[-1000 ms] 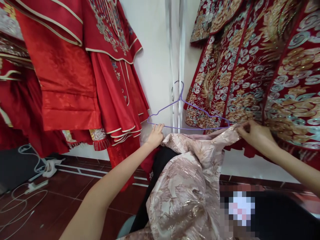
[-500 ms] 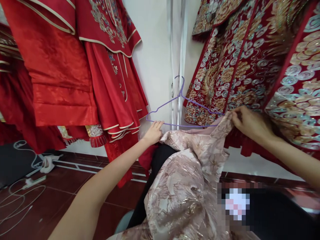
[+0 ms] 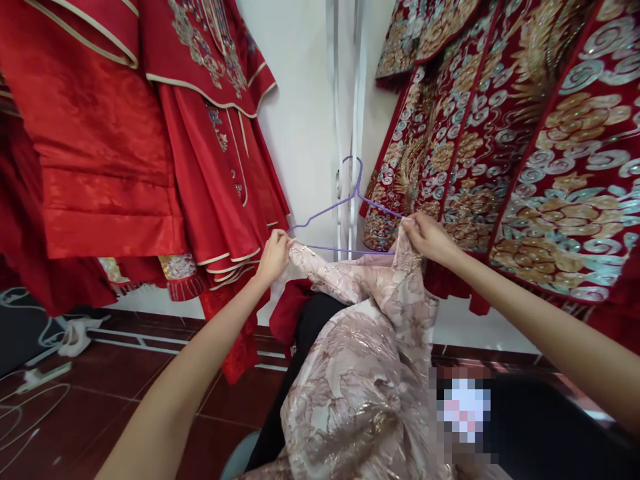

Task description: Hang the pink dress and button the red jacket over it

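Observation:
A pale pink dress [image 3: 345, 380] with a shiny leaf pattern lies draped toward me, its top stretched between my two hands. My left hand [image 3: 277, 257] pinches one shoulder of the dress at the left end of a purple hanger [image 3: 357, 190]. The other shoulder is gripped by my right hand [image 3: 424, 237], over the hanger's right arm, whose tip is hidden by fabric and fingers. The hanger stands hook-up in front of a pale upright, its lower bar running just above the neckline.
Red garments [image 3: 215, 193] with cream trim hang on the left. Densely embroidered red garments [image 3: 540, 200] hang on the right. Between them runs a white pole [image 3: 356, 100]. Cables and a pale shoe [image 3: 75, 337] lie on the tiled floor [image 3: 120, 420] at lower left.
My left hand has moved left and now holds the dress's left shoulder at the hanger's end. My right hand has moved left, bringing the other shoulder inward along the hanger.

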### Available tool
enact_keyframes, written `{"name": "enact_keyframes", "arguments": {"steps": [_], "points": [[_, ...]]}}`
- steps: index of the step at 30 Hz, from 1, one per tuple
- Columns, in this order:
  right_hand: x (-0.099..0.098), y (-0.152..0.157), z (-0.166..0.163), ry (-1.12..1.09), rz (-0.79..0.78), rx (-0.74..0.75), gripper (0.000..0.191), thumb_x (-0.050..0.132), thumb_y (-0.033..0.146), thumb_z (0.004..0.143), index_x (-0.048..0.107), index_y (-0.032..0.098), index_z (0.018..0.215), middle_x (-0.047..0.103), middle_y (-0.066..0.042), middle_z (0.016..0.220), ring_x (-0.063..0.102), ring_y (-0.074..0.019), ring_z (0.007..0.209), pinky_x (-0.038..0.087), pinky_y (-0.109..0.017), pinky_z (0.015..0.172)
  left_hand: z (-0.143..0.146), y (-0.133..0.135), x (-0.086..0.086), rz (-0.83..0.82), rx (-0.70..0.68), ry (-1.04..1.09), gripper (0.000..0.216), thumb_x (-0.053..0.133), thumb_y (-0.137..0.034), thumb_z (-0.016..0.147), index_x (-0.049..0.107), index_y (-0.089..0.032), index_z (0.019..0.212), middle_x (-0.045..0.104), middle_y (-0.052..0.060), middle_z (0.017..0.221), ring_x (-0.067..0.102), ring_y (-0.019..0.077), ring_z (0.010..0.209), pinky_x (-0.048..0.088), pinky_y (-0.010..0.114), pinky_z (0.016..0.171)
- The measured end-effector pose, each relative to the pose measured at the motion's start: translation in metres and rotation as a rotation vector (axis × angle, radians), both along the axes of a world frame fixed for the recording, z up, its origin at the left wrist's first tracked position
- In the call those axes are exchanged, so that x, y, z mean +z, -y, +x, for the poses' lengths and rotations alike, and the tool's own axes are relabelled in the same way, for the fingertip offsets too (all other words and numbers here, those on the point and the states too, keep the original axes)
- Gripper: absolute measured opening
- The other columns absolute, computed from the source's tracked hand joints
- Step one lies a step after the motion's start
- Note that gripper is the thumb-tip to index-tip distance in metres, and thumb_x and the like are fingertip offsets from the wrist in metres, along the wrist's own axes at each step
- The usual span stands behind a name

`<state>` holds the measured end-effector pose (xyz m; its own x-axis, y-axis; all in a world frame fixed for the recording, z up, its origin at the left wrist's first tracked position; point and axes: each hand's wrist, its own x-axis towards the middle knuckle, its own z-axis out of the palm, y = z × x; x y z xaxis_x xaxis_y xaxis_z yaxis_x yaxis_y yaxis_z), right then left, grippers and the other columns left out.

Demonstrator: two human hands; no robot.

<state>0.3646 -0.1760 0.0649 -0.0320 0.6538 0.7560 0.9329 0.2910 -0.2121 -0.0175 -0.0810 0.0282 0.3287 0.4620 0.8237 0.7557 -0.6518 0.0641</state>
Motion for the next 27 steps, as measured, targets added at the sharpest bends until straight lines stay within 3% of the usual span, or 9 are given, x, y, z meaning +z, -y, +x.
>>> {"name": "enact_keyframes", "arguments": {"steps": [3, 7, 18, 23, 27], "points": [[0.012, -0.002, 0.014, 0.037, -0.014, -0.118, 0.036, 0.034, 0.049, 0.091, 0.057, 0.021, 0.091, 0.066, -0.012, 0.092, 0.059, -0.0303, 0.088, 0.042, -0.044, 0.08, -0.014, -0.009, -0.009, -0.017, 0.116, 0.055, 0.034, 0.037, -0.036, 0.095, 0.062, -0.014, 0.087, 0.05, 0.012, 0.106, 0.057, 0.0188, 0.087, 0.047, 0.034, 0.085], [0.023, -0.006, 0.025, 0.099, -0.048, -0.187, 0.038, 0.033, 0.049, 0.09, 0.059, 0.021, 0.094, 0.067, -0.013, 0.091, 0.057, -0.032, 0.087, 0.041, -0.045, 0.079, -0.018, -0.015, -0.016, -0.036, 0.17, 0.11, 0.035, 0.039, -0.038, 0.094, 0.066, -0.015, 0.088, 0.048, 0.011, 0.109, 0.057, 0.0189, 0.085, 0.047, 0.034, 0.083], [0.017, -0.011, 0.027, 0.127, -0.022, -0.199, 0.041, 0.031, 0.049, 0.091, 0.058, 0.02, 0.098, 0.066, -0.014, 0.093, 0.055, -0.0324, 0.089, 0.039, -0.046, 0.08, -0.012, -0.016, -0.041, -0.095, 0.328, 0.205, 0.032, 0.041, -0.037, 0.092, 0.068, -0.018, 0.094, 0.046, 0.011, 0.116, 0.057, 0.0199, 0.086, 0.046, 0.034, 0.081], [0.021, -0.009, 0.029, 0.119, -0.05, -0.182, 0.037, 0.033, 0.047, 0.092, 0.057, 0.02, 0.099, 0.065, -0.014, 0.097, 0.054, -0.0321, 0.091, 0.039, -0.047, 0.08, -0.005, -0.017, -0.014, -0.037, 0.269, 0.18, 0.033, 0.041, -0.039, 0.093, 0.066, -0.019, 0.097, 0.046, 0.01, 0.12, 0.054, 0.0185, 0.087, 0.045, 0.035, 0.083], [0.019, -0.006, 0.022, 0.149, -0.078, -0.174, 0.04, 0.029, 0.049, 0.093, 0.057, 0.02, 0.097, 0.063, -0.016, 0.097, 0.054, -0.0316, 0.091, 0.04, -0.048, 0.081, 0.025, -0.018, 0.018, 0.088, 0.121, 0.145, 0.029, 0.043, -0.036, 0.092, 0.065, -0.018, 0.096, 0.046, 0.011, 0.124, 0.05, 0.0206, 0.1, 0.041, 0.036, 0.093]]}}
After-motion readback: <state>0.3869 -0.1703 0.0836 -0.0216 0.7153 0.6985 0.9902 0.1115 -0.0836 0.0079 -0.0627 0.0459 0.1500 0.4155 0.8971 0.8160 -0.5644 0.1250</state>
